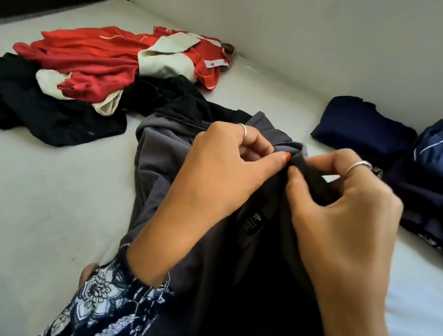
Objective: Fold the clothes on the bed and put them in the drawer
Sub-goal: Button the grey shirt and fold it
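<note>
- Your left hand (223, 168) pinches the top edge of the grey garment (158, 158) between thumb and curled fingers.
- Your right hand (352, 210) pinches the same edge just beside it, fingers curled round the dark fabric; the two hands nearly touch.
- The grey garment is lifted at that edge, its label facing you, and trails down onto the middle of the bed (37, 198).
- An unfolded pile of red, cream and black clothes (90, 73) lies toward the bed's far left corner.
- Folded navy clothes (364, 126) sit at the right edge, near the wall.
</note>
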The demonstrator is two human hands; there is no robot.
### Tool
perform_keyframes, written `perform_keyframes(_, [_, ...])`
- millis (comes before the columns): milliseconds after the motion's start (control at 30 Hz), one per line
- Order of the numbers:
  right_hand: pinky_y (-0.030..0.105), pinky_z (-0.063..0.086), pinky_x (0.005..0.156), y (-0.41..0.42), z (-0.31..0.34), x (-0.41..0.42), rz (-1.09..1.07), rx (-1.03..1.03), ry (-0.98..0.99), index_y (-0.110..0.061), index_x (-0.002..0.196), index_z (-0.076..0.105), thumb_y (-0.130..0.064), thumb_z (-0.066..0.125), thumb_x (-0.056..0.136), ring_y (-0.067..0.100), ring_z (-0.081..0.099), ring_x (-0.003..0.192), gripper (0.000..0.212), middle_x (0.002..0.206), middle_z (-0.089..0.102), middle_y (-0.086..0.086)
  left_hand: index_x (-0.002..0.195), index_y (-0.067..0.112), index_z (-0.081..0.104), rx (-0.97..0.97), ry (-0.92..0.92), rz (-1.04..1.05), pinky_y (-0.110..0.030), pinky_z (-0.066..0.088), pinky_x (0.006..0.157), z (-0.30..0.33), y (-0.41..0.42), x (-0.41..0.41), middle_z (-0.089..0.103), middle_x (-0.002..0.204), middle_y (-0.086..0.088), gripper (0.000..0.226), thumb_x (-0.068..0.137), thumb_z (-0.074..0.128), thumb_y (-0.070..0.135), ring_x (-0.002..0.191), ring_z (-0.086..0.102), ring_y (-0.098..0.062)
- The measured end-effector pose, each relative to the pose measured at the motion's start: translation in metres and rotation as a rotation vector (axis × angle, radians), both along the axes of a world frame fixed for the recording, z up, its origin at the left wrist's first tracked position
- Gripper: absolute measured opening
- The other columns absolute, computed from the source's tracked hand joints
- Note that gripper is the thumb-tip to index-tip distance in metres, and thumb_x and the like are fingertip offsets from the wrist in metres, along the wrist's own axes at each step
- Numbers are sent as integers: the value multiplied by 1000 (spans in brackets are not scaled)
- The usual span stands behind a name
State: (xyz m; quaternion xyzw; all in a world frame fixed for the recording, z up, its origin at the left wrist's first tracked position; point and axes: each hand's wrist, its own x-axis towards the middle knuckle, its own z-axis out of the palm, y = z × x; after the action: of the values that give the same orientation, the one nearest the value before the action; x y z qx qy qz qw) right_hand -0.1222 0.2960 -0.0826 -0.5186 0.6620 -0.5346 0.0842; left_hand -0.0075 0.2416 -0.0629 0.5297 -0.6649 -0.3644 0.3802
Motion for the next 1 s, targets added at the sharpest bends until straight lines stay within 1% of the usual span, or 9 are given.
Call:
perform_keyframes(67, [12, 41, 58, 0, -7, 0, 26, 7, -122, -23, 78, 65, -20, 72, 82, 1, 56, 54, 9, 61, 61, -14, 77, 17, 72, 42, 37, -12, -28, 55, 62, -2, 0, -1, 70, 63, 1, 13, 80, 74, 29, 57, 64, -8])
perform_keyframes(133, [30, 54, 62, -1, -14, -1, 79, 15, -303, -20, 79, 68, -18, 73, 83, 6, 65, 60, 6, 67, 69, -6, 76, 18, 72, 107, 119, -23, -22, 52, 56, -6, 3, -4, 69, 60, 3, 10, 81, 74, 27, 54, 62, -5])
perform_keyframes(200, [41, 58, 67, 0, -19, -3, 112, 15, -448, -20, 79, 70, -16, 73, 83, 15, 69, 66, 6, 71, 72, -2, 76, 18, 72, 167, 210, -31, -17, 49, 54, -10, 7, -7, 69, 59, 3, 7, 82, 73, 22, 55, 62, -3])
perform_keyframes(300, [43, 58, 73, 2, -23, -6, 156, 10, -591, -18, 79, 73, -10, 73, 83, 18, 69, 72, 9, 76, 74, 2, 78, 20, 72, 239, 320, -30, -18, 53, 61, -15, 12, -10, 73, 69, -1, 6, 83, 72, 15, 65, 68, -8])
perform_keyframes(467, [39, 56, 79, 1, -26, -12, 243, 27, -666, -12, 89, 75, -3, 70, 84, 22, 71, 81, 11, 82, 75, 5, 79, 16, 73, 310, 460, 13, -22, 57, 70, -19, 17, -12, 74, 73, -2, 13, 83, 70, 5, 71, 69, -11])
perform_keyframes(567, [34, 55, 83, 1, -31, -10, 242, 4, -605, -12, 93, 73, -3, 70, 84, 19, 71, 86, 13, 87, 75, 3, 82, 8, 73, 379, 580, 56, -18, 57, 69, -21, 18, -16, 73, 72, -1, 8, 83, 67, 2, 69, 68, -8])
perform_keyframes(700, [19, 50, 85, -2, -42, -1, 152, -82, -362, -25, 90, 68, -12, 69, 81, 3, 66, 89, 16, 94, 68, -7, 82, 3, 71, 442, 680, 131, -19, 57, 72, -29, 19, -24, 70, 66, -1, 8, 85, 64, -1, 65, 66, -7])
perform_keyframes(800, [15, 48, 86, -4, -52, 3, 108, -112, -249, -18, 94, 71, -9, 67, 82, 2, 64, 91, 16, 96, 65, -9, 80, 4, 71, 471, 697, 159, -18, 57, 72, -34, 18, -25, 71, 69, -3, 11, 87, 62, 0, 67, 66, -8])
perform_keyframes(1000, [6, 42, 81, -4, -58, 9, 121, -67, -80, -8, 99, 72, -11, 65, 84, 1, 60, 88, 17, 95, 61, -6, 83, 4, 72, 535, 619, 94, -15, 51, 64, -38, 16, -20, 70, 72, -2, 24, 85, 68, 27, 66, 64, -5])
